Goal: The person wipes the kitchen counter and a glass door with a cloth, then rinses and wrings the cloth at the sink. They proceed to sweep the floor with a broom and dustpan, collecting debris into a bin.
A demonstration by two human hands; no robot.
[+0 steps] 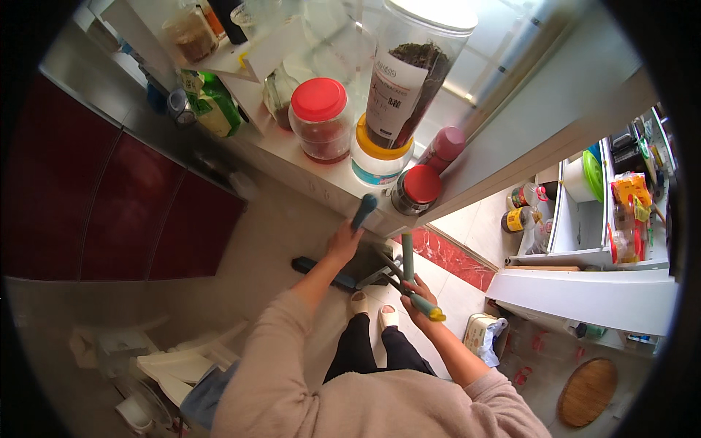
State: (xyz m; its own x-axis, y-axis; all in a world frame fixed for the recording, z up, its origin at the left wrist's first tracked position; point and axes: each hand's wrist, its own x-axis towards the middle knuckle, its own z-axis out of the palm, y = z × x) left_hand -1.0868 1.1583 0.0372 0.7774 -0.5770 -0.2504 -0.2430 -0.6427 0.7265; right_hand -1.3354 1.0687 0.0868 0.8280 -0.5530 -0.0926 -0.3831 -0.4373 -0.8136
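Note:
My left hand [345,242] grips a blue-tipped handle [364,211] close below the edge of a white shelf. A dark broom head [317,272] lies low near the floor, left of my feet. My right hand [420,298] is closed around a green handle with a yellow end [424,306]; a second green tube [407,257] stands up beside it. Between my hands a dark dustpan [369,263] is partly hidden by the handles and my left arm. How the handles join the broom and the dustpan is not clear.
Jars with red lids [323,123], a tall clear canister [411,76] and a pink bottle [443,148] stand on the shelf ahead. Red cabinet doors [131,213] are at left. On the right are a doorway with a red threshold [449,256] and a lined bin [484,336].

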